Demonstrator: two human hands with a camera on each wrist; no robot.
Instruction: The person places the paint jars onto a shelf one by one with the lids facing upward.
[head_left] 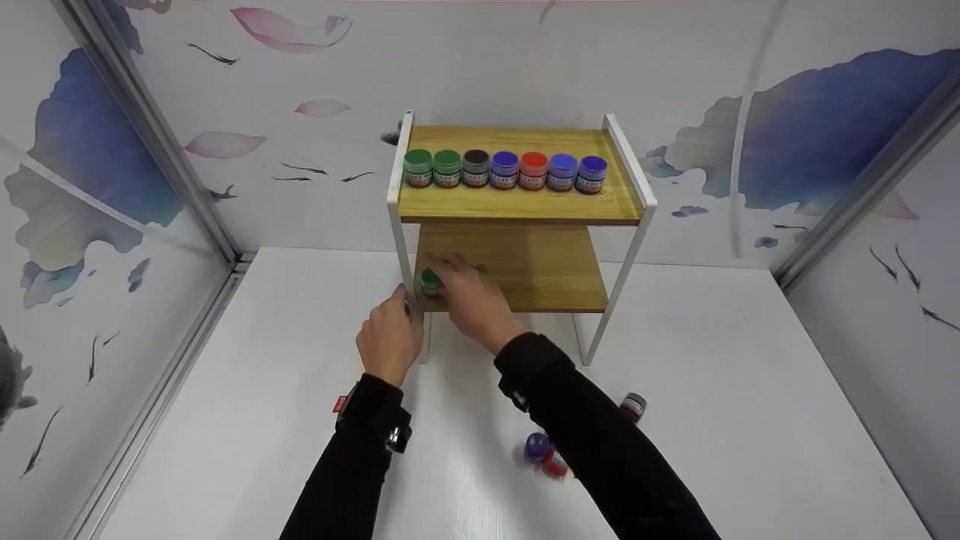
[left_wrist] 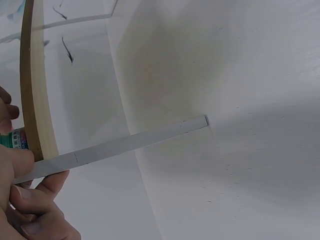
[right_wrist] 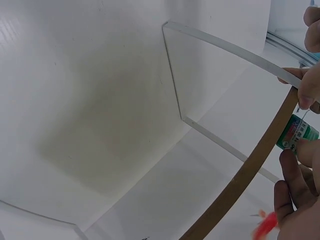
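1. A small two-tier wooden rack (head_left: 525, 206) with a white metal frame stands at the far middle of the white counter (head_left: 750, 390).
2. Its upper shelf carries a row of seven paint jars (head_left: 504, 169), touching side by side: two green at the left, then a dark one, a blue, a red and two more blue.
3. The right hand (head_left: 469, 296) reaches onto the left near corner of the lower shelf (head_left: 540, 274), its fingers curled round a green jar (head_left: 430, 281); the right wrist view shows the jar's label pinched between fingertips just past the shelf edge. Whether the jar already rests on the board cannot be told.
4. The left hand (head_left: 390, 337) is at the rack's left front leg (head_left: 409, 262), and the left wrist view shows its fingers closed on the white bar, steadying the rack.
5. Judging by this, the top row looks filled and the lower shelf is only just begun, the green jar being its first.
6. Loose jars lie on the counter near the person: a purple one (head_left: 536, 446), a red one (head_left: 555, 463) touching it, and a dark one (head_left: 634, 406) further right, partly hidden by the right sleeve (head_left: 600, 450). These appear to be what is left.
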